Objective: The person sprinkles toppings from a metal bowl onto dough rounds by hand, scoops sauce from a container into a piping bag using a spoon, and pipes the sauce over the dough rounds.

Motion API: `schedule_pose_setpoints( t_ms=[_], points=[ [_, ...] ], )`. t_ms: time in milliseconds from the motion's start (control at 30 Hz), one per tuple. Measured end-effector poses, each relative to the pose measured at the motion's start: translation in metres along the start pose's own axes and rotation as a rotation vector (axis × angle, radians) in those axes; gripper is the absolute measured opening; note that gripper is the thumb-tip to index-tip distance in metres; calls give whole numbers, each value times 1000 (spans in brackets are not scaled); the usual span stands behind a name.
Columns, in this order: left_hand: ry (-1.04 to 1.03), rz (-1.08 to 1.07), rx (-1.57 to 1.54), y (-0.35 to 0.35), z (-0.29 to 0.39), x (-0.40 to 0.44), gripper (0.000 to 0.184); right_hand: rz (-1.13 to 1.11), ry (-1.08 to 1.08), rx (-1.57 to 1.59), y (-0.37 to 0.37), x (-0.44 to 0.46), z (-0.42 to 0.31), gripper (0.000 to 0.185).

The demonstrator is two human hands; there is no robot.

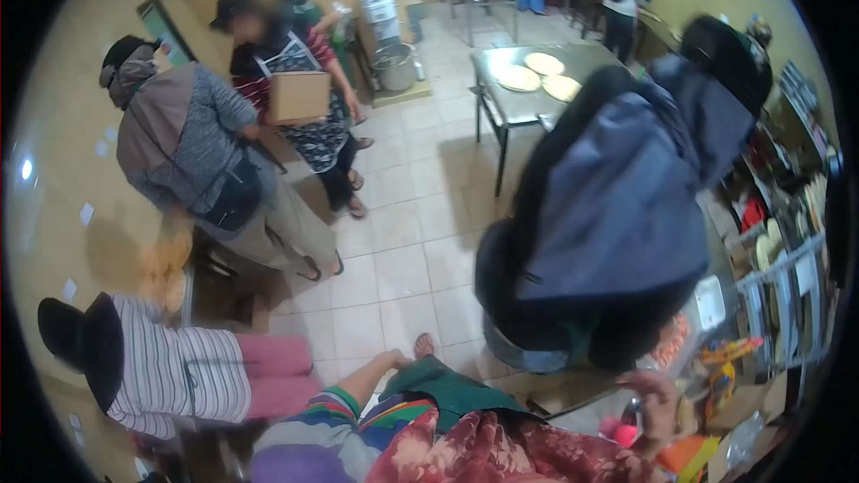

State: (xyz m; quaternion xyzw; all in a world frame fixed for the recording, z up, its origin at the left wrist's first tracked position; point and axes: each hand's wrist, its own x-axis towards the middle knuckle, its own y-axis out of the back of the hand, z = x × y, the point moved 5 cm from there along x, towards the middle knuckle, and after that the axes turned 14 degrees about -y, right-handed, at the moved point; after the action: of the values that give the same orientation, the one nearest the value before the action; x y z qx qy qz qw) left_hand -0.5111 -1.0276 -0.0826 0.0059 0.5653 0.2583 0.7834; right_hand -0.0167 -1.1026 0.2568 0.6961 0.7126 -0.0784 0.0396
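Observation:
My left hand [392, 360] reaches forward low over the tiled floor, beyond a colourful striped sleeve [335, 402]. It is small and blurred; I cannot make out anything in its fingers. Beside it lie a green cloth [456, 398] and a sandalled foot [423, 345]. At the lower right my right hand [655, 404] is raised above a cluttered counter, its fingers bent and apart with nothing seen in them. Close to it are bright pink round objects [624, 434] and an orange-and-yellow packet [689, 456]. Red floral fabric [501, 447] covers the bottom middle.
A person in a grey-blue covering [617, 206] bends at the right. Several people stand at the left, one holding a cardboard box [300, 97]. A metal table [501, 94] bears round flat pale items [544, 63]. Racks [796, 277] and a white container [710, 302] are at the right.

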Motion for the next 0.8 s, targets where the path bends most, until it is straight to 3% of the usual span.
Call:
schedule_pose_setpoints(
  t_ms=[67,133,233,333,433,467,567,600,700,733,800],
  points=[
    [34,9,-216,24,-36,-9,81,-236,-96,11,-93,60,-2,36],
    [-33,136,-353,50,-71,1,83,-345,-183,18,-180,115,-6,33],
    [-30,126,-421,84,-112,26,86,-439,-235,-137,-262,188,5,29],
    [-111,300,-422,131,-149,37,77,-468,-268,-119,-330,245,26,30],
    [52,223,-587,136,-137,42,73,-437,-277,-180,-337,275,48,30],
    [73,153,-569,138,-150,65,52,-427,-266,-253,-342,287,54,30],
    [74,130,-842,146,-123,73,32,-400,-281,-328,-340,312,81,32],
    [140,-10,-893,148,-111,77,27,-412,-305,-362,-338,319,86,33],
    [186,-105,-877,145,-116,152,28,-447,-341,-308,-326,339,107,33],
    [200,-129,-849,153,-92,148,35,-447,-361,-276,-320,347,121,32],
    [134,-87,-506,198,-24,119,37,-461,-311,-232,-315,368,140,35]
  ],
)
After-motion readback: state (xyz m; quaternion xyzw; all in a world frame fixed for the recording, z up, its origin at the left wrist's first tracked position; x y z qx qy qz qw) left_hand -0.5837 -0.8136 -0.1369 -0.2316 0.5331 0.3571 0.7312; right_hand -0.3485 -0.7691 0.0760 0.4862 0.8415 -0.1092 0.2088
